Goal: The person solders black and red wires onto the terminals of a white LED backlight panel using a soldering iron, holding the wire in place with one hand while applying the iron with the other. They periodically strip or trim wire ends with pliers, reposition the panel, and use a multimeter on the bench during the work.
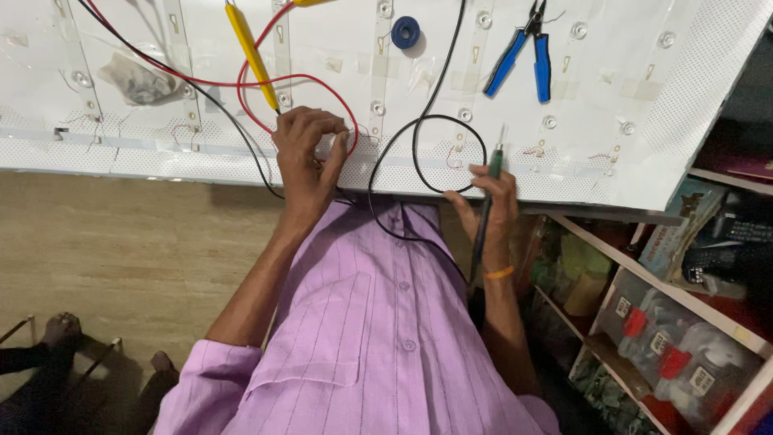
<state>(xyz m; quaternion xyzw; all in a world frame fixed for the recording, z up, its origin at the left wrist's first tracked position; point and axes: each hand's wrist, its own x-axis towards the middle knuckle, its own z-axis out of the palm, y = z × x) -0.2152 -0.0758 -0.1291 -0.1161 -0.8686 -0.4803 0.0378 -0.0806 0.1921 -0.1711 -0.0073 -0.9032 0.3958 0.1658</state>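
- The left hand (306, 153) rested on a flat white panel (692, 97), fingers curled together, pinching a thin red wire (241, 76).
- The right hand (493, 201) gripped a slim green soldering iron (493, 173) at the panel's dotted near edge.
- Blue-handled pliers (522, 50) lay farther back on the panel.
- A small, round blue tape roll (405, 32) sat left of them.

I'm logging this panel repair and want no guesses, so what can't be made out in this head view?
- Left hand: its fingertips curl over the white panel edge, hiding what they pinch.
- Soldering iron in the right hand: the tip is too thin to tell if it touches.
- Yellow probe: top cut off by the frame edge.
- Shelf boxes: contents blurred.
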